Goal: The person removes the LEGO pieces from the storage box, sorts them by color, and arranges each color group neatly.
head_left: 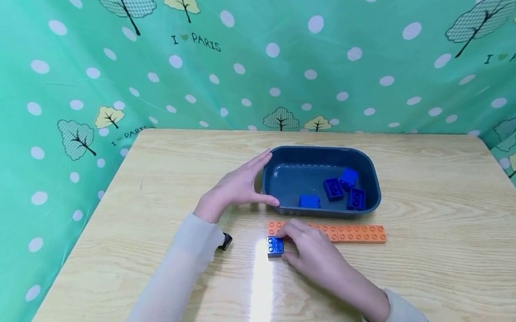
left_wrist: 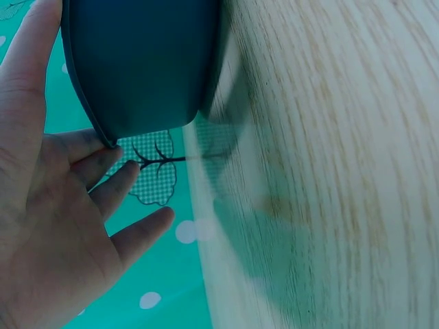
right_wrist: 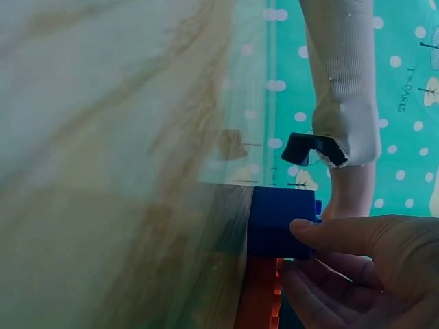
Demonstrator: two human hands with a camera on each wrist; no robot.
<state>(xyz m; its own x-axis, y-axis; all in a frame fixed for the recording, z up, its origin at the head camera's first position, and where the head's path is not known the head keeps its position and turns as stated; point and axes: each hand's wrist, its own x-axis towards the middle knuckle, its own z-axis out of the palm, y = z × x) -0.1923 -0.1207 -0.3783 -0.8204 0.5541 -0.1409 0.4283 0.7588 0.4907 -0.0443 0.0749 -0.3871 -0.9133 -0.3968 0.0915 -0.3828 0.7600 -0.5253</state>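
Observation:
My right hand [head_left: 315, 250] pinches a blue toy building brick [head_left: 274, 246], thumb on one side and fingertips at another. That brick stands studs up, against the near side of the left end of an orange studded strip [head_left: 364, 233]. In the right wrist view, the blue brick [right_wrist: 282, 223] sits low at the tabletop, beside the orange strip [right_wrist: 258, 295]. My left hand [head_left: 240, 184] spreads around the left end of a dark blue plastic box [head_left: 282, 179], thumb at the near rim. The left wrist view shows its fingers loosely extended at the box's rim [left_wrist: 82, 96].
Several loose blue bricks [head_left: 333, 189] lie inside the box toward its near right. The orange strip runs along the wooden table [head_left: 439, 207] just in front of the box. Behind the table hangs a green dotted cloth [head_left: 249, 45]. Black straps [head_left: 225, 242] show at the wrists.

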